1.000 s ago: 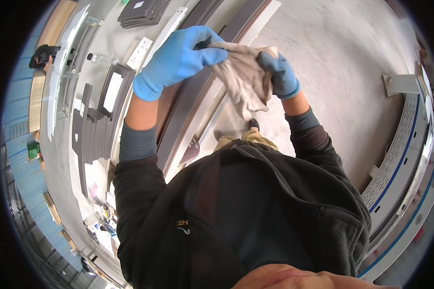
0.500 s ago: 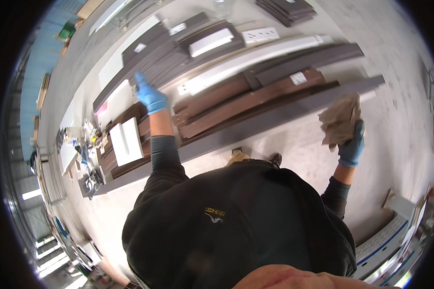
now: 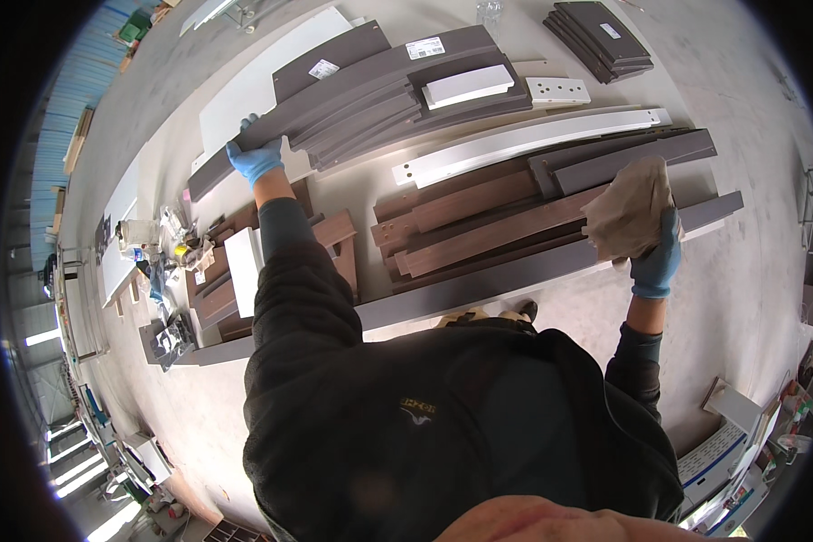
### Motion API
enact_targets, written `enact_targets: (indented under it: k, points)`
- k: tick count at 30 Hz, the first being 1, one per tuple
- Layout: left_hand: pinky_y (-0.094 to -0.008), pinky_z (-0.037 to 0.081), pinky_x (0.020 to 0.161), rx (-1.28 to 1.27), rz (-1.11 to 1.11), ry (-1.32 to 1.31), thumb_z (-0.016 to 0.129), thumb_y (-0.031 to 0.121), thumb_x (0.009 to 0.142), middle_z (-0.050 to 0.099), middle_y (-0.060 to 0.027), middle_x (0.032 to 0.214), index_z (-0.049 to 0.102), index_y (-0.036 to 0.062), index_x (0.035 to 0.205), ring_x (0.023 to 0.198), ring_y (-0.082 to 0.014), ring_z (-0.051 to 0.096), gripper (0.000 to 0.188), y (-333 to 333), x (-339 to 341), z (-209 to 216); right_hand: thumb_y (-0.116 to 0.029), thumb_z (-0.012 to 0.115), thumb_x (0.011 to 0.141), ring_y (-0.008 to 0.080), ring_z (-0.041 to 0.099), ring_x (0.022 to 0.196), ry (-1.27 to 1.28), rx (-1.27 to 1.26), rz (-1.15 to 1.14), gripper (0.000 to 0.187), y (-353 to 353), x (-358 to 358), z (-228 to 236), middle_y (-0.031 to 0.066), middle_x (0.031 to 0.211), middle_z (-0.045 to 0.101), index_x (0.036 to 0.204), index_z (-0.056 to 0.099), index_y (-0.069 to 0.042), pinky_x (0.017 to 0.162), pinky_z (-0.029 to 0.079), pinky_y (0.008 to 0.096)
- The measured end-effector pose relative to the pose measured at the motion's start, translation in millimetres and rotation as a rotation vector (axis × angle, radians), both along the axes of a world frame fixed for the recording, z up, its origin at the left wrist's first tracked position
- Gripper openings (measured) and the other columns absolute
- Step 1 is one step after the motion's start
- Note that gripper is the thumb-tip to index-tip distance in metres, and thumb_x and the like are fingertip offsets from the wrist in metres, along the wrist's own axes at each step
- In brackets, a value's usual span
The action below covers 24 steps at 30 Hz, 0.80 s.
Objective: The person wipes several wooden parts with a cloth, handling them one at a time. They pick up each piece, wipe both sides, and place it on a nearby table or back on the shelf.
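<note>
My left hand [image 3: 256, 157], in a blue glove, is closed around the left part of a long dark grey board [image 3: 352, 90]. Its fingers reach over the far edge and its thumb is at the near edge. Several similar grey boards [image 3: 357, 126] lie fanned out against the near side of that one. In my right hand [image 3: 658, 262], also gloved in blue, is a crumpled beige cloth [image 3: 632, 210]. The cloth hangs over the right ends of some brown boards [image 3: 506, 237] and hides part of them.
White boards [image 3: 524, 144] lie across the middle. A long grey beam [image 3: 479, 275] runs along the near edge. Stacked dark panels [image 3: 601, 41] sit at the far right. Plastic wrap and small items [image 3: 176, 244] crowd the left end, near a white panel [image 3: 242, 271].
My left hand has gone from reaching with fingers outstretched to gripping the long grey board. The cloth stays in my right hand and now overlaps the brown boards in view. My view has shifted.
</note>
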<state>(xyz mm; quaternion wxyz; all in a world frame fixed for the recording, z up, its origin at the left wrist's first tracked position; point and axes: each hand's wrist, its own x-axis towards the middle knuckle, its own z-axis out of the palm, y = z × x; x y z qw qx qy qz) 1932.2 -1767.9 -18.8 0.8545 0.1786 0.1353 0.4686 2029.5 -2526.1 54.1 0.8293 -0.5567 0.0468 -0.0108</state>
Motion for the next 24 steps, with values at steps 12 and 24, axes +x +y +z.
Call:
enact_targets:
  k: [12, 24]
  points:
    - [-0.0562, 0.035, 0.117, 0.644, -0.399, -0.271, 0.056, 0.046, 0.103, 0.059, -0.0144, 0.132, 0.051, 0.0014, 0.142, 0.127, -0.0318, 0.053, 0.06, -362, 32, 246, -0.025, 0.06, 0.102, 0.0301, 0.059, 0.124, -0.972, -0.738, 0.167, 0.04, 115, 5, 142, 0.018, 0.141, 0.06, 0.135, 0.063, -0.002, 0.107, 0.047, 0.037]
    - [-0.0468, 0.037, 0.12, 0.479, -0.837, -0.072, 0.049, 0.045, 0.106, 0.06, -0.0173, 0.135, 0.049, -0.0018, 0.143, 0.131, -0.0345, 0.054, 0.06, -643, 40, 283, -0.044, 0.078, 0.074, 0.044, 0.056, 0.13, -1.332, -1.287, -0.183, 0.056, -51, -66, 199, 0.0201, 0.152, 0.049, 0.128, 0.067, -0.034, 0.092, 0.055, 0.0451]
